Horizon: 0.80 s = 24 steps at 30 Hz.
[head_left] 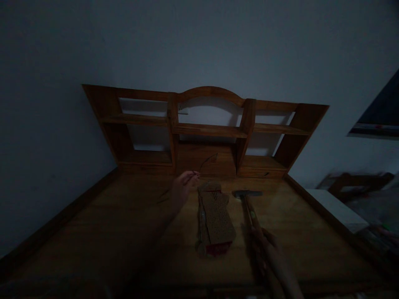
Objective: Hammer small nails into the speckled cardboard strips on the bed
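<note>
My left hand [183, 186] is raised above the desk, its fingers pinched on a thin, dark, bent wire [206, 161]. The wire's free end curves up and to the right. Wrapped round the wooden handle of a hammer [251, 212], my right hand [267, 247] is closed at the lower right. The hammer's metal head points away from me. Between my hands lies a speckled brown block [216, 218] with dark red showing at its near end. Several short dark strips lie on its far part. The dim light hides finer detail.
A wooden desk [124, 224] with raised side edges carries a shelf unit [212, 131] along the wall. Thin dark pieces [163, 198] lie left of the block. A white surface [336, 209] and a chair [361, 182] stand at the right.
</note>
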### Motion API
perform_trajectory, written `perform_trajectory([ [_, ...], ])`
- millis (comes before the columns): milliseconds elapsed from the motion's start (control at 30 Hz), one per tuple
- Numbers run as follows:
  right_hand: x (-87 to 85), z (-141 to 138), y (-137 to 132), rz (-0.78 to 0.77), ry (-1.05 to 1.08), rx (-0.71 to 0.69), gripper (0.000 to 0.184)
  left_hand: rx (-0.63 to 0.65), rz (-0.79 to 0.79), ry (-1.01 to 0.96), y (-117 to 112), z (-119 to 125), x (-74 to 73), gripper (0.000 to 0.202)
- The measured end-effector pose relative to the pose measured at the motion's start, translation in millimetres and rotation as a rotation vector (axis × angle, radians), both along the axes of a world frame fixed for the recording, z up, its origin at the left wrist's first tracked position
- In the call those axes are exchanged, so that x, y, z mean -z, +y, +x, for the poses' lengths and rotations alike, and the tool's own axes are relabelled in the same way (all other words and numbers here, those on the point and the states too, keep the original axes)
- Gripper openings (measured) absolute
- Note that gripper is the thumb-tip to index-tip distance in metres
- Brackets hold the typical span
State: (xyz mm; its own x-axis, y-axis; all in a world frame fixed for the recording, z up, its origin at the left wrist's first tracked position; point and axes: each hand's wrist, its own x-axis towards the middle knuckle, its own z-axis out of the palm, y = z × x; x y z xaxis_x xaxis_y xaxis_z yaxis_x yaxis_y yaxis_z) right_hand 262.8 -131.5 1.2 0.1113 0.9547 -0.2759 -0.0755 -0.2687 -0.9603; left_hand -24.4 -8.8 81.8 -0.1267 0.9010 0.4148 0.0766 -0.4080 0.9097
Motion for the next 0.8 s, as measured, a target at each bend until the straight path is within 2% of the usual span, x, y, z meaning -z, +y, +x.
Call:
perform_trajectory([
  [67,0.5,0,0,0.010,0.009,0.001,0.035,0.099,-0.021,-0.016,5,29,14.9,0.023],
  [133,-0.5,0,0,0.004,0.009,0.007,0.034,0.123,-0.038,-0.011,7,47,31.0,0.021],
  [233,-3.3,-1,-1,-0.026,0.005,0.016,0.035,0.110,-0.055,0.014,9,54,50.8,0.020],
  [300,-5.0,-2,-1,-0.036,0.002,0.021,0.035,0.087,-0.054,0.050,7,52,58.5,0.020],
  [433,-5.5,-2,0,-0.029,-0.016,0.024,0.033,0.057,-0.057,0.116,4,46,63.8,0.022],
  [633,-8.3,-1,0,0.006,-0.030,-0.020,0.035,0.042,-0.065,0.178,0,53,68.1,0.022],
  [800,-15.3,-4,-2,-0.039,-0.094,0.019,0.035,0.084,-0.067,0.279,1,54,78.4,0.017],
])
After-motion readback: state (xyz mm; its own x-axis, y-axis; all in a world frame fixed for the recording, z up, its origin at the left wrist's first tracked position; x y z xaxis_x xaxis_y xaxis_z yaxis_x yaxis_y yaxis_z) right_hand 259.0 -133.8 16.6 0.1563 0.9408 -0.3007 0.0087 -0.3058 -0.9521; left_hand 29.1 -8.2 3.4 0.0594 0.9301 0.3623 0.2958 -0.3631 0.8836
